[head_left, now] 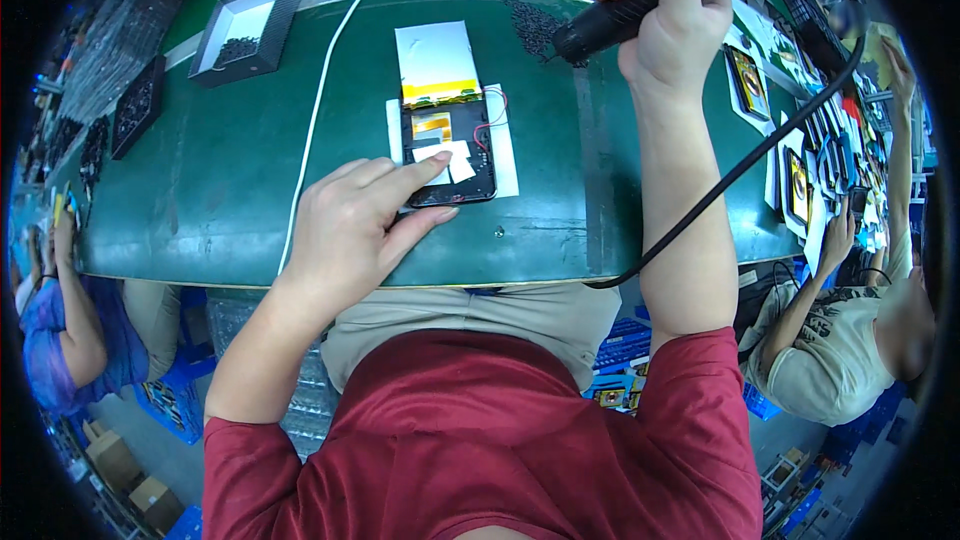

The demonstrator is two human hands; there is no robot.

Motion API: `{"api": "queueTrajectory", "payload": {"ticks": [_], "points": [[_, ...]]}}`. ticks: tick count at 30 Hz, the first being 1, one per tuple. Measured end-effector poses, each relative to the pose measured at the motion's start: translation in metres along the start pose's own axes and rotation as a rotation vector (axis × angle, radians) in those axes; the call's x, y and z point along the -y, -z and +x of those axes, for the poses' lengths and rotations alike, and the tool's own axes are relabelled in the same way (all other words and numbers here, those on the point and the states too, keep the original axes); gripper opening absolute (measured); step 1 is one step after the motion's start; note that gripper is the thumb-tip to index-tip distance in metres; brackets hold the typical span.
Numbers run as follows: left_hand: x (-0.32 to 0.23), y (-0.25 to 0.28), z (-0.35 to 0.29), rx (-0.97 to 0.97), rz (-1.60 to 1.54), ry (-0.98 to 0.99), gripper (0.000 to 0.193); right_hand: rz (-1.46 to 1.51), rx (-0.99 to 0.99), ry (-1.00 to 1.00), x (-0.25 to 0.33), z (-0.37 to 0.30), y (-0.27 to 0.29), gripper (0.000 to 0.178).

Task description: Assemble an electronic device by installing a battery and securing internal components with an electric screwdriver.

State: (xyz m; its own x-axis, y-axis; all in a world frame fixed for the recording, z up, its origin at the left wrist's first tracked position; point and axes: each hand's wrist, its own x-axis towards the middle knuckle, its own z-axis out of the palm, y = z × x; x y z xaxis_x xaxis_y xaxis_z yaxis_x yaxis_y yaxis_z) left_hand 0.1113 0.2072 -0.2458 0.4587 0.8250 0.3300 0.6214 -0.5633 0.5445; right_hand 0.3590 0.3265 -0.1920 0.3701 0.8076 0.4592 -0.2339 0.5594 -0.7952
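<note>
An opened phone (470,165) with a black frame lies on a white sheet (507,175) in front of me. A silver-white panel (435,52) with a yellow strip extends from its far end, and a thin red wire loops at its right side. My left hand (345,220) steadies the phone: the index finger presses on white pieces (460,162) inside, and the thumb lies at the near edge. My right hand (680,35) is closed around a black electric screwdriver (620,22). Its tip end is down beside a pile of small black screws (533,28).
A grey box (270,45) of small dark parts and a black tray (137,108) stand at the left. A white cable (318,110) crosses the green bench. The screwdriver's black cord (745,175) hangs across my right forearm. Phones and parts (825,170) crowd the right, near another person (830,340).
</note>
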Motion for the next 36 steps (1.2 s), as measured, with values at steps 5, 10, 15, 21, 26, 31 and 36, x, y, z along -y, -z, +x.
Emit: {"api": "queueTrajectory", "payload": {"ticks": [5,10,15,21,26,31,36], "points": [[-0.004,0.019,0.01,0.107,-0.076,0.097,0.039,0.038,-0.002,-0.031,0.001,-0.001,0.001,0.019],[0.011,0.021,0.061,-0.041,-0.064,-0.105,0.028,0.199,-0.11,-0.161,0.021,-0.012,-0.01,0.019],[0.011,-0.013,0.115,-0.053,-0.05,-0.178,0.024,0.308,0.325,-0.083,0.019,0.0,0.032,0.028],[0.013,-0.023,0.117,-0.028,-0.161,-0.161,0.016,0.365,0.443,-0.066,0.028,-0.005,0.028,0.029],[0.018,-0.027,0.114,-0.069,-0.221,-0.206,0.011,0.338,0.539,-0.024,0.027,-0.002,0.035,0.032],[0.019,-0.026,0.113,-0.078,-0.25,-0.219,0.01,0.38,0.658,-0.04,0.03,-0.001,0.036,0.036],[0.023,-0.025,0.114,-0.119,-0.232,-0.327,0.011,0.315,0.781,0.041,0.03,0.0,0.039,0.042]]}}
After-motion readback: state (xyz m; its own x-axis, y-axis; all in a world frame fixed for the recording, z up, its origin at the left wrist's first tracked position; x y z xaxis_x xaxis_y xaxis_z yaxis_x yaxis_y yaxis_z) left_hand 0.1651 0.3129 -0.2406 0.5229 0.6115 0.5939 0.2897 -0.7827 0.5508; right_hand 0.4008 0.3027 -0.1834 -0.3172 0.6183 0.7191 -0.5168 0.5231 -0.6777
